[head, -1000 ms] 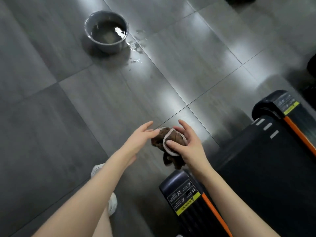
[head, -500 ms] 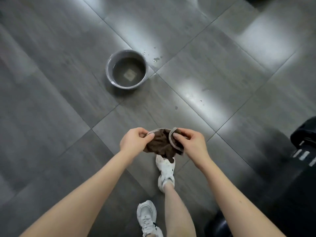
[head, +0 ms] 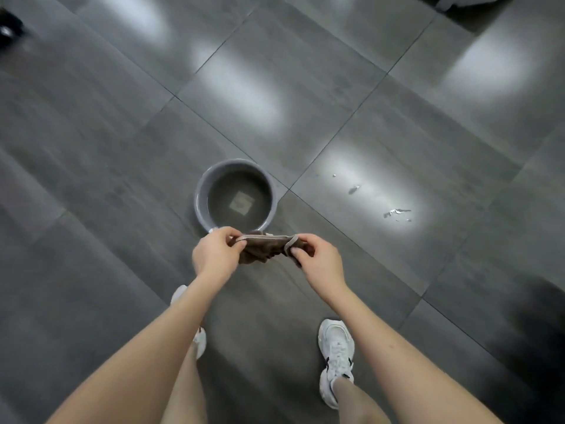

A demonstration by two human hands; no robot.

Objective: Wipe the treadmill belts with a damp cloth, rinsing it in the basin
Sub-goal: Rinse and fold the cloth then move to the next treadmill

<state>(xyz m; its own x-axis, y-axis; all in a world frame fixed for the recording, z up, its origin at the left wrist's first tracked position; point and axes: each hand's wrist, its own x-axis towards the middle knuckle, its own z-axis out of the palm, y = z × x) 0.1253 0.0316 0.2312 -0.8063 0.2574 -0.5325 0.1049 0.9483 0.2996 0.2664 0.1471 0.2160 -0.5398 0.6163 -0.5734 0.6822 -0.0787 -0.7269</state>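
A brown cloth (head: 260, 249) with a pale hem is stretched between both hands, just in front of the near rim of the basin. My left hand (head: 214, 255) pinches its left end. My right hand (head: 318, 261) pinches its right end, fingers curled round the fabric. The grey round basin (head: 201, 194) stands on the tiled floor and holds murky water. No treadmill is in view.
Grey floor tiles (head: 91, 148) spread all around. Water drops (head: 397, 213) lie to the right of the basin. My two white shoes (head: 336, 356) stand close behind the basin. A dark shape (head: 9, 26) sits at the far left corner.
I have walked up to the basin, which now lies right under my hands. The treadmill has left the view. My left hand took hold of the cloth and both hands pulled it wider.
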